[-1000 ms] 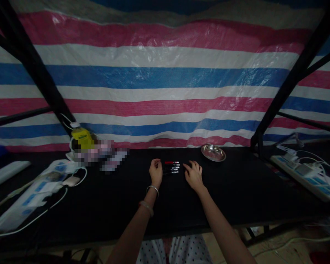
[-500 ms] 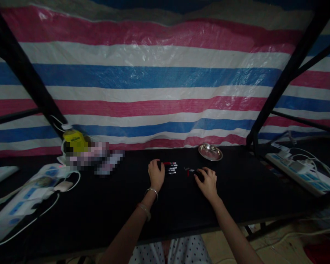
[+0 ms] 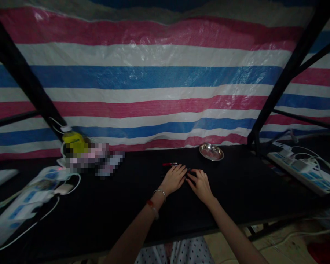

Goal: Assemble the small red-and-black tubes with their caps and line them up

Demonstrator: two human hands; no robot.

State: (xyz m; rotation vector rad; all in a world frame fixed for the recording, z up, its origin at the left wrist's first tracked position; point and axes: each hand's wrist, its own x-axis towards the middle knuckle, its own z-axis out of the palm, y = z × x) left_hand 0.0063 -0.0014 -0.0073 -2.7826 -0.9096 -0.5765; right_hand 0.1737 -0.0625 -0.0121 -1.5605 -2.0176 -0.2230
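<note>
My left hand (image 3: 174,178) lies palm down over a short row of pens on the black table (image 3: 126,205). Only a red pen (image 3: 169,164) shows clearly beyond its fingers. My right hand (image 3: 199,183) sits just to the right with its fingers bent. Its fingertips meet the left hand's fingertips over a small dark pen (image 3: 188,171). In the dim light I cannot make out whether the left fingers also grip that pen. Two bracelets circle my left wrist.
A shallow metal dish (image 3: 211,151) sits at the back right of the hands. Power strips with white cables lie at the left (image 3: 30,198) and right (image 3: 302,168). A yellow object (image 3: 74,141) stands back left. Black frame posts rise on both sides before a striped tarp.
My right hand drew a dark pen out of the row to the right, then came back left. My left hand opened from a fist and slid right to meet it.
</note>
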